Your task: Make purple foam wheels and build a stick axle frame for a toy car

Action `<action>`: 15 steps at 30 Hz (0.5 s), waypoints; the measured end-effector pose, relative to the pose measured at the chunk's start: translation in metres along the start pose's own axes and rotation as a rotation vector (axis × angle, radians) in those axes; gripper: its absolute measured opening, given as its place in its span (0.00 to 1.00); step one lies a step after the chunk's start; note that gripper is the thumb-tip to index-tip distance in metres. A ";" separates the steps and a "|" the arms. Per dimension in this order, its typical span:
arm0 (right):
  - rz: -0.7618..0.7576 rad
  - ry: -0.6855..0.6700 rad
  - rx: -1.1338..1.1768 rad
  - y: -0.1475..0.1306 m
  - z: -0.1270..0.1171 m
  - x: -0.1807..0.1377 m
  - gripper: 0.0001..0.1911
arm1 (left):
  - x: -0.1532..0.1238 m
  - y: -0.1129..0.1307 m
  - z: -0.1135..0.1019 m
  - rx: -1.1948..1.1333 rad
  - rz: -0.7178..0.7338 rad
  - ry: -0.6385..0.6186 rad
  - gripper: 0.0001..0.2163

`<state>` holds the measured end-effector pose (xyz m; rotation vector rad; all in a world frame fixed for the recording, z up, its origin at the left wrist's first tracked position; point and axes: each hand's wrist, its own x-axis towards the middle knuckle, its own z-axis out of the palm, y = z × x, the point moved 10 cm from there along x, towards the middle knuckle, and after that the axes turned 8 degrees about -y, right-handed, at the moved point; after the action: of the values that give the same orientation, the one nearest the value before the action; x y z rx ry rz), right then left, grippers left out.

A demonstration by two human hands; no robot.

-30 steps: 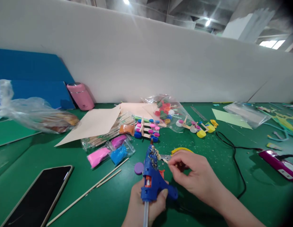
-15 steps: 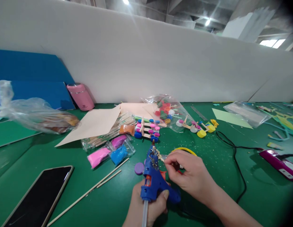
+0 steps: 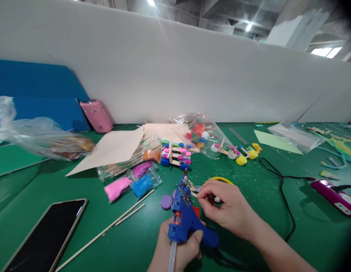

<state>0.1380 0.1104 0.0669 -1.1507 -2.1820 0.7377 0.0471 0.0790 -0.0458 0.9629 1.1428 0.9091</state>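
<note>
My left hand point(image 3: 187, 254) is wrapped round the grip of a blue hot glue gun point(image 3: 180, 223). A clear glue stick point(image 3: 172, 257) juts from its rear, and its nozzle end, crusted with dark and pale bits, points away from me. My right hand point(image 3: 228, 206) pinches a short pale wooden stick point(image 3: 194, 195) beside the gun's front. The far end of that stick meets the crusty clump, and I cannot tell where one stops. Purple discs point(image 3: 166, 202) lie left of the gun. Red pieces point(image 3: 196, 210) show partly behind it, and a yellow ring-like piece point(image 3: 221, 179) is partly hidden by my right hand.
Beyond the gun stand small stick-built models with coloured wheels point(image 3: 177, 155) and a bag of bottle caps point(image 3: 198, 132). To the left lie clay packets point(image 3: 141, 185), skewers point(image 3: 107, 228) and a phone point(image 3: 47, 234). A magenta corded device point(image 3: 331, 192) lies right.
The glue gun's nozzle and grip have shifted slightly right. My right hand still pinches the stick, which has dipped slightly beside the gun.
</note>
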 end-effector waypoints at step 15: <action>0.047 0.108 -0.046 0.005 -0.011 0.002 0.07 | 0.000 -0.005 0.000 0.051 -0.072 0.008 0.05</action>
<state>0.1473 0.1164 0.0715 -1.2401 -2.0985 0.6324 0.0473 0.0778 -0.0505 0.9540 1.2050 0.8298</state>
